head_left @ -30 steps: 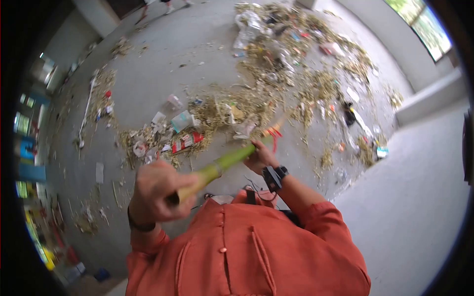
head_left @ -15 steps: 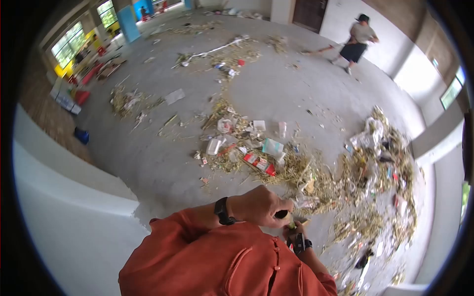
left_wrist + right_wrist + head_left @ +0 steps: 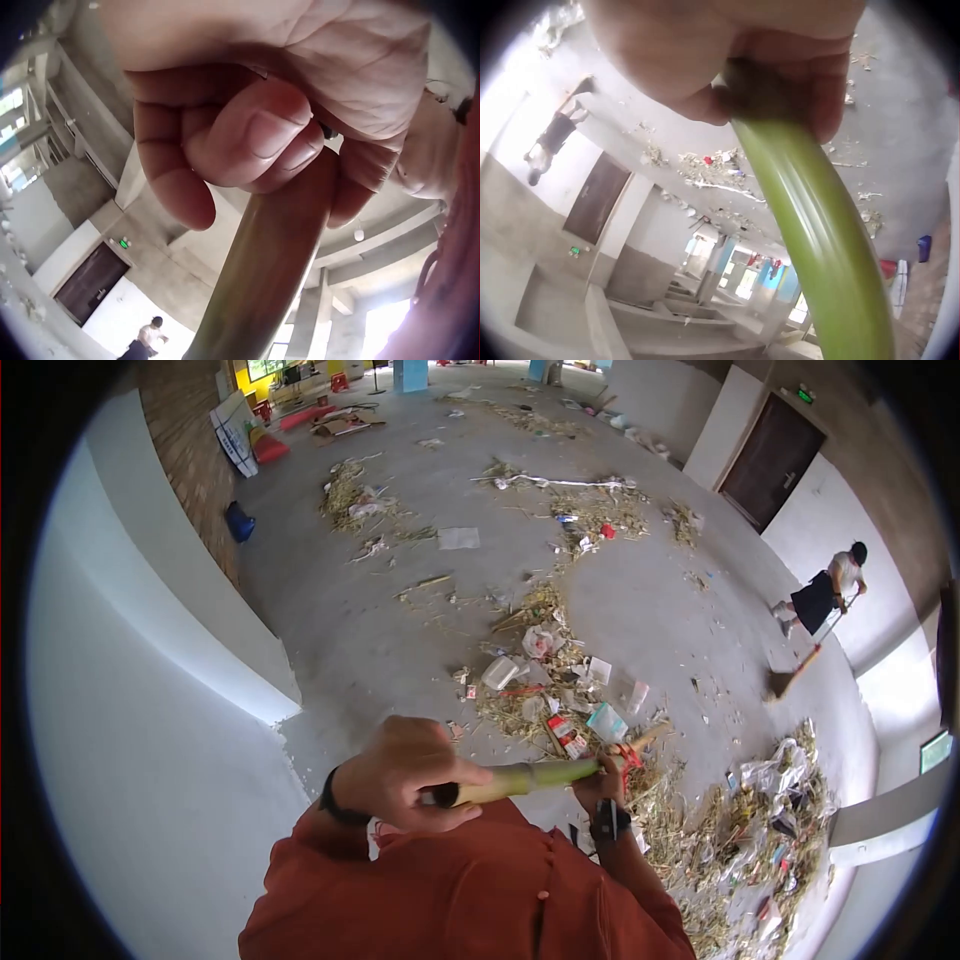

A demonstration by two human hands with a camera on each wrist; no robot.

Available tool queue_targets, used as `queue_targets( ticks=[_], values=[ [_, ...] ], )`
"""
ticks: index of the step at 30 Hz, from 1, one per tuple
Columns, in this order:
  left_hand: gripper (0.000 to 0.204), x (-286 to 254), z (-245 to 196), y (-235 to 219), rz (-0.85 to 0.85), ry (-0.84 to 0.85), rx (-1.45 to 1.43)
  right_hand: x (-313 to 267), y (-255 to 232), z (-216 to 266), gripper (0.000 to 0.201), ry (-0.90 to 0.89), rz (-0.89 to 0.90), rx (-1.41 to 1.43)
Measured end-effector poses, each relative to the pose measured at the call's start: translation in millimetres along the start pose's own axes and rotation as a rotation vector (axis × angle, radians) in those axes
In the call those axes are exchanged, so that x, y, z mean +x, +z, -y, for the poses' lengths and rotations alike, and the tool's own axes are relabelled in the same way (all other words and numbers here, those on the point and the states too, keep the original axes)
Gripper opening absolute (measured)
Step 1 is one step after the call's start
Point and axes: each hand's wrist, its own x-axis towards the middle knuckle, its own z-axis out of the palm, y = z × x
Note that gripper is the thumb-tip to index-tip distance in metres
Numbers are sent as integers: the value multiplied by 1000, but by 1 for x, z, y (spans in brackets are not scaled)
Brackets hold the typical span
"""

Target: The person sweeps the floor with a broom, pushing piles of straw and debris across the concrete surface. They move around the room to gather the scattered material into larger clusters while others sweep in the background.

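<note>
A green bamboo pole [image 3: 530, 778] lies across in front of my body, its hollow end towards the left. Round that end my left hand [image 3: 405, 775] grips with curled fingers; the left wrist view shows the fingertips [image 3: 270, 135] against the pole [image 3: 274, 247]. Farther along, my right hand [image 3: 600, 788] holds the same pole, and the right wrist view has its fingers wrapped round the green shaft [image 3: 810, 202]. Just past the right hand, red ties [image 3: 628, 758] circle the pole, with a tan stick end [image 3: 652, 737] beyond them.
Straw and litter [image 3: 540, 700] lie in heaps on the grey floor, with a larger heap [image 3: 770, 830] at the right. A person [image 3: 830, 590] with a broom [image 3: 795, 678] stands by the far right wall. A low white wall [image 3: 170, 660] runs along the left.
My view has swung left over the room, and the pole has come round with it, held in both hands throughout. The other person now appears farther right, broom on the floor.
</note>
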Motion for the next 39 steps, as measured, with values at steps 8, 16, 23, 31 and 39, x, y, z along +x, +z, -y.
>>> queue_targets(
  ticks=[8, 16, 23, 31, 39],
  values=[
    [29, -51, -35, -39, -319, -44, 572, 46, 73, -120, 11, 527, 69, -297],
    [28, -48, -87, -38, -390, -30, 898, 31, 84, -238, 13, 989, -14, -671],
    [22, -18, -70, 15, -284, -351, 983, 41, 52, -256, 12, 1172, 288, -1062],
    [25, -56, -26, 19, -363, -455, 754, 112, 20, -178, 20, 751, 95, -1190],
    [23, -87, 17, 74, -317, -896, 354, 194, 20, -47, 13, 625, -144, -688]
  ],
)
